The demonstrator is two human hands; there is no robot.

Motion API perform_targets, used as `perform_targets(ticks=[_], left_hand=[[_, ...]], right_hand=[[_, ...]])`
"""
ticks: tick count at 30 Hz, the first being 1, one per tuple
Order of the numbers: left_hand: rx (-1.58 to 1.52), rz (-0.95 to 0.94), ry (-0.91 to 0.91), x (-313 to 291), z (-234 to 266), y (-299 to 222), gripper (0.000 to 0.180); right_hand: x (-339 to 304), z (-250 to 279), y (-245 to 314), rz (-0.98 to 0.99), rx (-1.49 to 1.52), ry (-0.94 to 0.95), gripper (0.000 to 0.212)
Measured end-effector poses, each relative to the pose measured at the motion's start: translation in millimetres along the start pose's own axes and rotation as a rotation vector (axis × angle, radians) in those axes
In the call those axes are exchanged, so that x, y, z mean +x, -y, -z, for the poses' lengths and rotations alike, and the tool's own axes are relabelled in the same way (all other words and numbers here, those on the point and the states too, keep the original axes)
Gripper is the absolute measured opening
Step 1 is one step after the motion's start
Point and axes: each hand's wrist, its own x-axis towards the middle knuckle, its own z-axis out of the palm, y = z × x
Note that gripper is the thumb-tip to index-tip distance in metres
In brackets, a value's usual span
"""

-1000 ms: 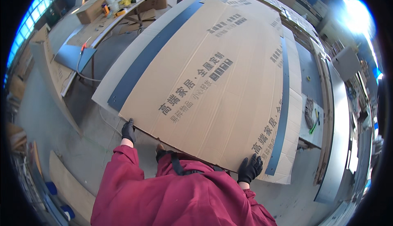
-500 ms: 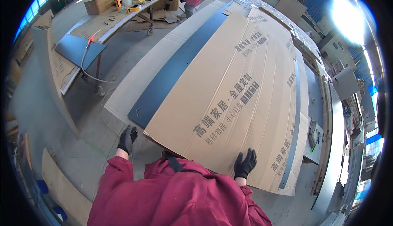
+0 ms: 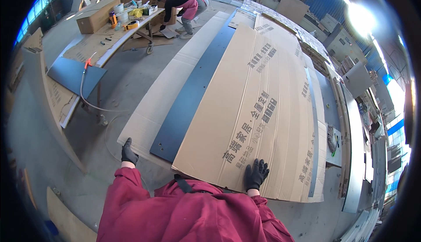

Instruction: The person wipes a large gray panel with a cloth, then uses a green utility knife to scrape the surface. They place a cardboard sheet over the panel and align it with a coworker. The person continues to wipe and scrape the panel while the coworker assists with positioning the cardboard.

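Observation:
My left hand (image 3: 129, 152), in a dark glove, is closed on the near left edge of the lower cardboard sheet (image 3: 151, 106), close to its corner. My right hand (image 3: 256, 175), gloved too, lies with spread fingers on the upper cardboard sheet (image 3: 210, 132), near its front edge. This brown sheet has dark printing and lengthwise creases. Between the two layers lies a long blue-grey panel (image 3: 188, 97); a wide strip of it shows on the left, with small holes near its front corner. A narrow blue-grey strip (image 3: 314, 154) shows along the right side.
On the left, a worktable (image 3: 109, 49) carries a cardboard box (image 3: 98, 16), a tape roll (image 3: 131, 25) and a blue-grey board (image 3: 74, 76) with a red-nozzled air gun (image 3: 87, 63), its hose hanging down. A co-worker (image 3: 188, 5) bends beyond it. Long panels (image 3: 353, 150) stand at right.
My left hand has moved onto the lower sheet's edge and closed there. My right hand has settled flat on the top sheet. The view has shifted, and the co-worker shows more fully.

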Motion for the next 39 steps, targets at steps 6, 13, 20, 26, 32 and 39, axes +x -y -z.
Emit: perform_targets(ticks=[6,13,20,26,32,39], left_hand=[[0.031,-0.27,0.208,-31,-23,-9,0.045],[0.165,-0.262,0.271,-41,-32,-12,0.045],[0.575,-0.29,0.222,-69,-51,-21,0.038],[0.812,-0.568,0.399,-83,-78,-22,0.037],[0.795,-0.685,0.162,-77,-59,21,0.062],[1.375,-0.01,0.423,-101,37,100,0.018]], right_hand=[[1,-2,2,-0.019,-0.027,-0.009,0.055],[2,-4,0,-0.05,-0.066,0.034,0.055],[-1,-1,3,-0.041,-0.07,0.022,0.055],[2,-3,4,-0.04,-0.066,-0.009,0.053],[0,-6,3,0.027,-0.077,-0.1,0.052],[1,-11,-3,0.051,-0.029,-0.14,0.051]])
